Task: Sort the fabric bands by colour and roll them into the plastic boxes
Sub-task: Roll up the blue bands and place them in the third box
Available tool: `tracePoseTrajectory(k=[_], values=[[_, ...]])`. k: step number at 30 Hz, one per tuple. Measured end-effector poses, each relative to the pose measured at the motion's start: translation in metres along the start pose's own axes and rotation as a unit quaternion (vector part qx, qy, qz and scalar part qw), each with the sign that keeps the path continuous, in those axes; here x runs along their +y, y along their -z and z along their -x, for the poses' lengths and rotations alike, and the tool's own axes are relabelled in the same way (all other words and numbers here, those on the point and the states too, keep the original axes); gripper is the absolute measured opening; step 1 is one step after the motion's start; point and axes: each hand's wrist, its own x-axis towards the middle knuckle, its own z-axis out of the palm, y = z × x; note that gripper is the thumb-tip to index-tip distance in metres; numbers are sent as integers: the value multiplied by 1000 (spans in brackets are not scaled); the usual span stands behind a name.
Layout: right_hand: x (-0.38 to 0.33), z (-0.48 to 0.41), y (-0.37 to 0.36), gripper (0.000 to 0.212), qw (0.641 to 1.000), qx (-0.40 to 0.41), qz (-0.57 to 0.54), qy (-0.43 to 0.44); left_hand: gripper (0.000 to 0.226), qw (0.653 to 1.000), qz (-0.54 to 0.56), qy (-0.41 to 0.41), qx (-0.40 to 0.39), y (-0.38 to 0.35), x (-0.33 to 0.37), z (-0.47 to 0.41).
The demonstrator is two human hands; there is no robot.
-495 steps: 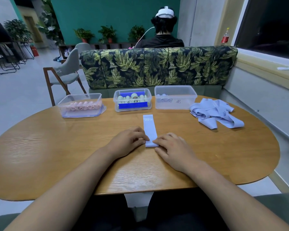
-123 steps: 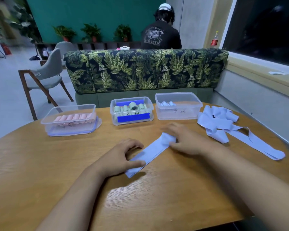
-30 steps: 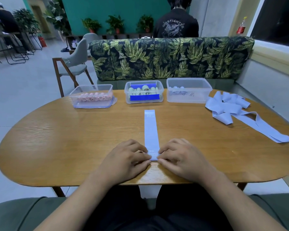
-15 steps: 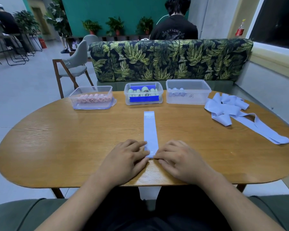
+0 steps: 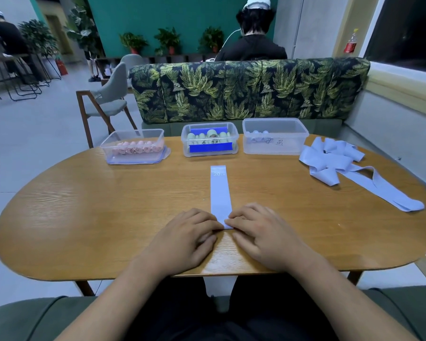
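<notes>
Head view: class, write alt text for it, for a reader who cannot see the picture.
The left hand and right hand pinch the near end of a light blue band laid straight on a wooden table. Beyond, the left box holds pink rolls, the middle box pale green, the right box blue. A loose pile of blue bands lies at right.

Oval wooden table (image 5: pixel 84 217) in front. Behind it, leaf-print sofa (image 5: pixel 231 94), with a seated person (image 5: pixel 253 43) beyond, back turned. Grey chair (image 5: pixel 108 99) at left. Potted plants (image 5: pixel 167 40) along a teal wall (image 5: pixel 158 13). Red bottle (image 5: pixel 351 44) by the window (image 5: pixel 408 28).
</notes>
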Motion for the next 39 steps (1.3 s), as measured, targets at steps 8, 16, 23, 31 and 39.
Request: tracePoseTrajectory(k=[8,16,23,31,39], values=[[-1,-4,4,42,999,-36,4,-22,35,997,27,69,-9,0,-7,-9],[4,-10,2,52,996,-74,2,-41,35,923,141,357,0,-1,-31,-57],[13,-27,0,35,998,-56,11,-22,45,890,158,421,-73,1,-35,-83],[15,-30,-10,23,1000,7,-2,-15,51,881,132,445,-90,6,-23,-88],[15,-29,-10,23,1000,3,-7,-18,36,869,190,443,-114,12,-17,-91]])
